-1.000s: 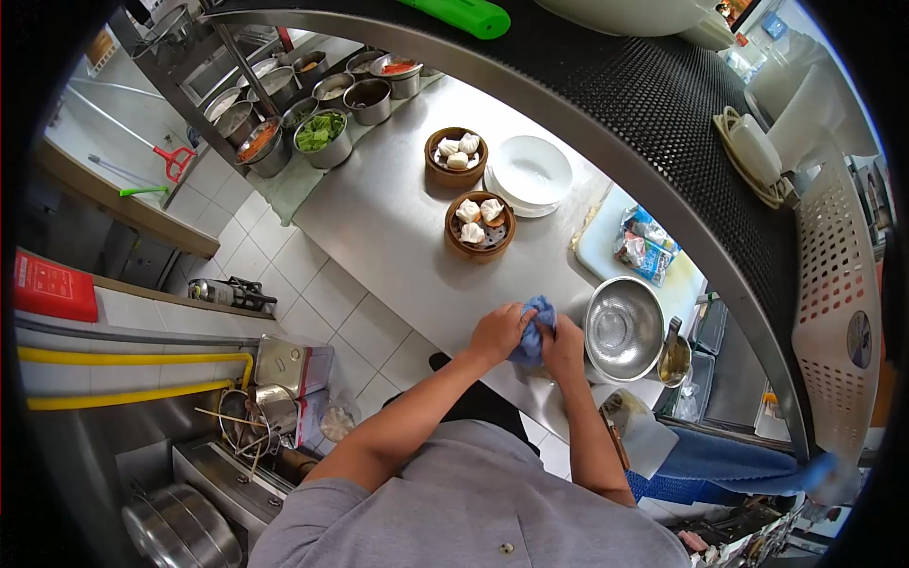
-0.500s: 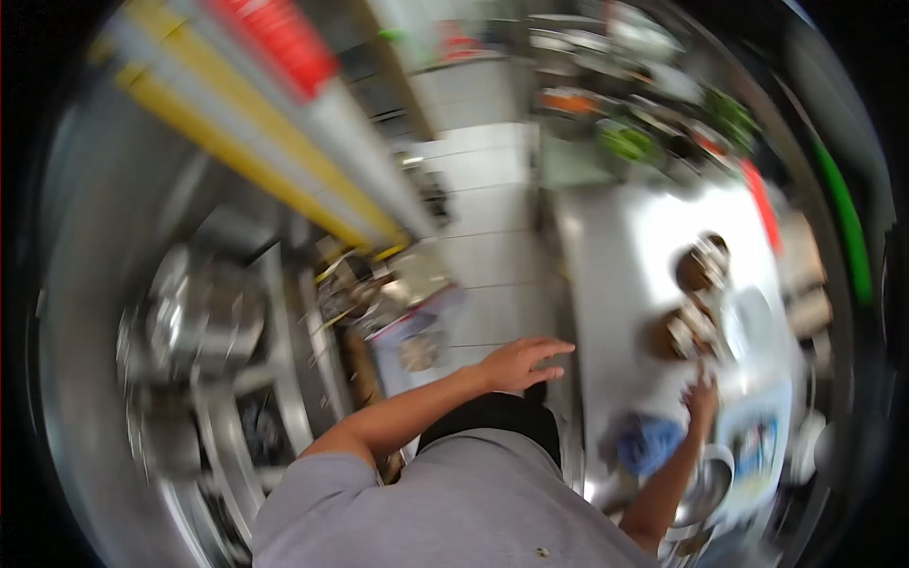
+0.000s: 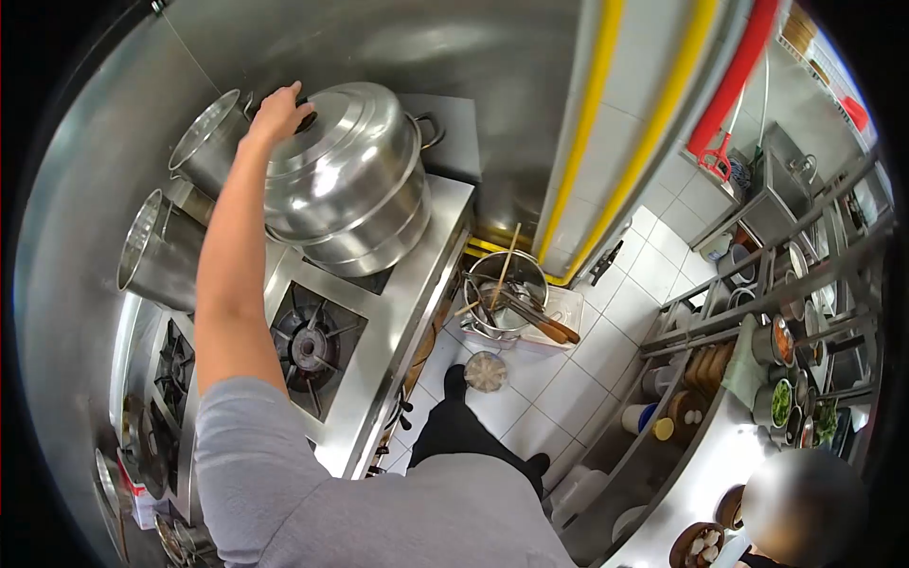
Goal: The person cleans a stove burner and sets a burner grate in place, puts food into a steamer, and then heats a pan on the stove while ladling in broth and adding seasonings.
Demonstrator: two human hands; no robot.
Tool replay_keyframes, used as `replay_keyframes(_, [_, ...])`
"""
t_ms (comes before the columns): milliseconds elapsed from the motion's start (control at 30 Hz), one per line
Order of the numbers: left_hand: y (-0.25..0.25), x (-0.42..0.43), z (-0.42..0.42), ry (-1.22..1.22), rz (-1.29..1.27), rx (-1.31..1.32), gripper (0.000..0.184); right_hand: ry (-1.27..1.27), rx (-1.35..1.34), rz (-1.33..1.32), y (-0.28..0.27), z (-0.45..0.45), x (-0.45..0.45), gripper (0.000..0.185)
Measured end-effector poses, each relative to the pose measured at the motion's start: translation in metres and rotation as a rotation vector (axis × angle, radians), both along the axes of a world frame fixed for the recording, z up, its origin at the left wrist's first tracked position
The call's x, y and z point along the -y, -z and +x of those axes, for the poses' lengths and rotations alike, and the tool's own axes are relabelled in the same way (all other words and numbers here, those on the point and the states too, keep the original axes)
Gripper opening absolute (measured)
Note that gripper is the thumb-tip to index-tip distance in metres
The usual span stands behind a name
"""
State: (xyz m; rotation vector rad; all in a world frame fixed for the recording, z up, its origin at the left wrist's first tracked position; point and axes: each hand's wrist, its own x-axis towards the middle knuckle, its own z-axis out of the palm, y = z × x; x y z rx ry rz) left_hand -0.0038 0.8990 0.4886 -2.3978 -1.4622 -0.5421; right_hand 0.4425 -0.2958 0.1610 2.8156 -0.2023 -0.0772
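My left hand (image 3: 280, 114) is at the black knob on top of the domed steel lid (image 3: 346, 118), its fingers closed round the knob. The lid covers a large steamer pot (image 3: 374, 227) at the back of the steel stove (image 3: 426, 275). In front of the pot is a bare gas burner (image 3: 309, 346). My right hand is out of the picture.
Two tall steel pots (image 3: 156, 251) stand left of the steamer. A bin of utensils (image 3: 507, 293) sits on the floor right of the stove. At the lower right are bamboo steamers (image 3: 696, 544) on the counter and another person's blurred head (image 3: 805, 506).
The view has swung from the counter to the stove. Both hands have let go of the blue cloth, and my left hand has reached the lid. My right hand has left the view.
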Motion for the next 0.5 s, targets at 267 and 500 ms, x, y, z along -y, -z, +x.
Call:
replay_keyframes(267, [-0.04, -0.033, -0.034, 0.212, -0.365, -0.085, 0.031, -0.378, -0.14, 1.06, -0.154, -0.011, -0.42, 0.032])
replay_keyframes(500, [-0.087, -0.089, -0.165, 0.125, -0.507, 0.315, 0.028, -0.883, -0.63, 1.099, -0.283, -0.108, -0.84, 0.031])
